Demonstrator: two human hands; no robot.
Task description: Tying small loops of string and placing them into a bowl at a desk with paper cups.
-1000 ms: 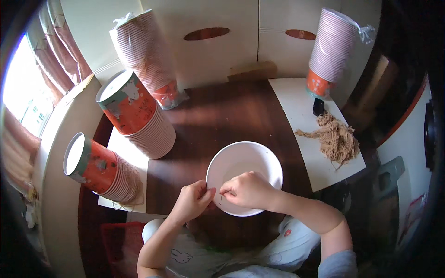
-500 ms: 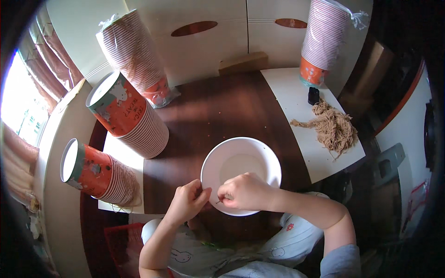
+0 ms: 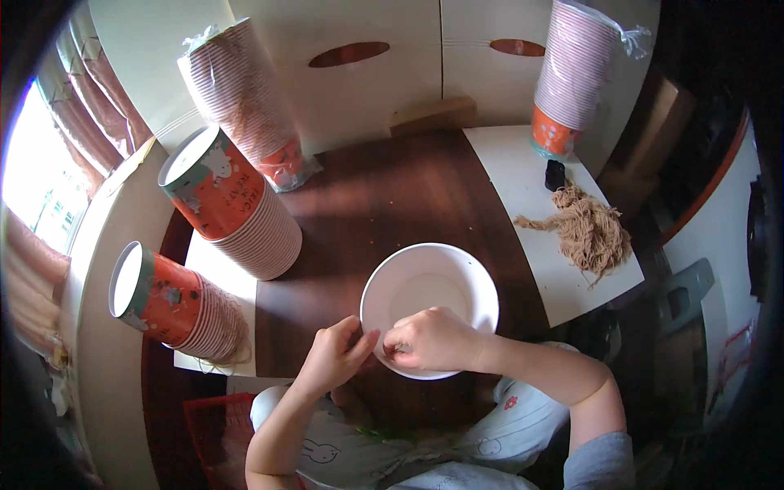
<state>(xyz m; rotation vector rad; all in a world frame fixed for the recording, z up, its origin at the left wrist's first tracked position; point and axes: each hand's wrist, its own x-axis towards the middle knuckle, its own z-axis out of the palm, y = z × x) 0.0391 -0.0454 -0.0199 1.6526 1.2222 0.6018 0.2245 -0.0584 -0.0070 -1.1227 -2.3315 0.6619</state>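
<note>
A round white paper bucket (image 3: pixel 469 282) stands at the near middle of the table, its mouth facing up. My left hand (image 3: pixel 331 357) is at its near-left rim, fingers curled and thumb pressed toward them; whatever lies between them is hidden. Over the near inside wall is my right hand (image 3: pixel 433 340), its fingers pinched together close to my left thumb. What the right fingers hold is too small to make out. On the right, a loose bundle of tan twine (image 3: pixel 594 234) lies on a white board (image 3: pixel 563 292), with a small black object (image 3: pixel 555 175) at its top end.
Along the left are nested stacks of orange patterned buckets (image 3: pixel 233 200) (image 3: pixel 175 298), the nearer with twine about it. Plastic-wrapped stacks stand at back left (image 3: pixel 237 90) and back right (image 3: pixel 572 82). A cardboard strip (image 3: pixel 433 116) lies at the back edge. Cabinet doors rise behind.
The view has shifted slightly. Both hands stay at the bucket's near rim, with only small finger movement. A thin strand end below my right fingertips no longer shows clearly.
</note>
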